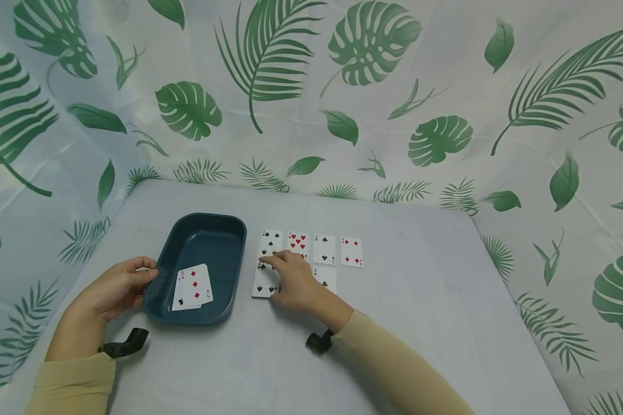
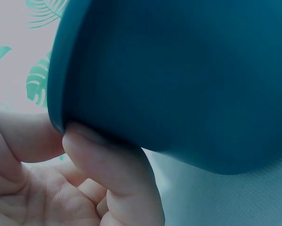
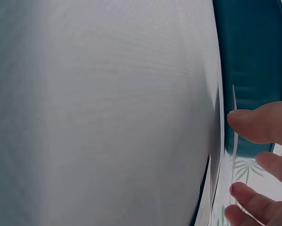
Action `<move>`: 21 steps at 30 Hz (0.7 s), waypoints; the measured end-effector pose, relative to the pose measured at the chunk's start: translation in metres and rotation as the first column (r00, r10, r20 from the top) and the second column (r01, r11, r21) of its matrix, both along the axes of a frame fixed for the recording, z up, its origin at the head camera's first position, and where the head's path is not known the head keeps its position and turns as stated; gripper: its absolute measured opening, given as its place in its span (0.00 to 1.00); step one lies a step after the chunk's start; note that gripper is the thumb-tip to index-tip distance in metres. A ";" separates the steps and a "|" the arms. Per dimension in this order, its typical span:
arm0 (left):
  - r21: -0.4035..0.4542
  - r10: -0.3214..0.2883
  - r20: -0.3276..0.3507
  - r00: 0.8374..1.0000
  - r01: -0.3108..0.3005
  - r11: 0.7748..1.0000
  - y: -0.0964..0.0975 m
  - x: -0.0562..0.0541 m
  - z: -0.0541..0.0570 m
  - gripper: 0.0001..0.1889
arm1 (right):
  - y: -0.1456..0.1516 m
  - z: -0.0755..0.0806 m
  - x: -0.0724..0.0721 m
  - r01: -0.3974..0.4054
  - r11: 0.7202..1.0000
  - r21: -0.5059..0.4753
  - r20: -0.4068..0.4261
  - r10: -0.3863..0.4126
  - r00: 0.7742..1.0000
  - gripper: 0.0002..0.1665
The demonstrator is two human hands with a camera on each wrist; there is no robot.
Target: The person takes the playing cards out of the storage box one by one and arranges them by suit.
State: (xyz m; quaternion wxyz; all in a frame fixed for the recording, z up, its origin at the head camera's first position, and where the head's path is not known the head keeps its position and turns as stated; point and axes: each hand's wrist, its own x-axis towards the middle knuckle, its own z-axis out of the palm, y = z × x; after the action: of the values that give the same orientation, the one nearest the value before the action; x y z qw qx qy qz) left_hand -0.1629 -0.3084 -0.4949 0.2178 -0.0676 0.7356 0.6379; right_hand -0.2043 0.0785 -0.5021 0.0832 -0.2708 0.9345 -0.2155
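Observation:
My left hand (image 1: 122, 285) pinches the left rim of a dark blue tray (image 1: 162, 300) between thumb and fingers; the left wrist view shows this grip on the rim closely. Inside the tray lie overlapping playing cards, a diamond card (image 1: 194, 285) on top. Right of the tray, my right hand (image 1: 298, 282) holds a spade playing card (image 1: 262, 282) by its edges. In the right wrist view that card (image 3: 234, 155) appears edge-on, slightly off the table, with the thumb and fingertips at it. Part of its face is hidden under the hand.
Behind the right hand lie a spade card (image 1: 271, 237), a heart card (image 1: 297, 239), a club card (image 1: 324, 249) and a diamond card (image 1: 352, 252). Another club card (image 1: 326, 276) is partly covered by the hand. Leaf-patterned cloth (image 1: 374, 115) surrounds the white table (image 1: 420, 300).

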 end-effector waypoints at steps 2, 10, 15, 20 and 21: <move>0.002 -0.001 -0.004 1.000 0.001 1.000 0.000 0.000 0.000 0.06 | -0.001 -0.001 -0.001 0.009 1.000 0.020 0.006 -0.009 1.000 0.50; 0.014 -0.003 -0.006 1.000 0.003 1.000 0.000 0.000 0.000 0.06 | -0.007 -0.003 -0.001 0.029 0.997 0.066 0.017 -0.031 0.999 0.50; 0.013 -0.007 -0.008 1.000 0.007 1.000 0.000 0.000 0.001 0.07 | -0.008 -0.007 -0.002 0.032 0.996 0.078 0.017 -0.033 0.999 0.50; 0.020 -0.006 -0.008 1.000 0.006 1.000 0.000 0.000 0.000 0.06 | -0.005 -0.005 -0.003 0.060 0.996 0.066 0.024 -0.062 0.998 0.50; 0.022 -0.007 -0.009 1.000 0.007 1.000 0.000 0.000 0.000 0.06 | -0.003 -0.004 -0.004 0.071 0.996 0.059 0.027 -0.073 0.997 0.51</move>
State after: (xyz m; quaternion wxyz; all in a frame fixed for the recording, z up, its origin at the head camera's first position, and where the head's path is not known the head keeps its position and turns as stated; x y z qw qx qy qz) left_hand -0.1631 -0.3088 -0.4944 0.2174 -0.0599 0.7296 0.6456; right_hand -0.2078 0.0750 -0.5065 0.0968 -0.2313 0.9482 -0.1951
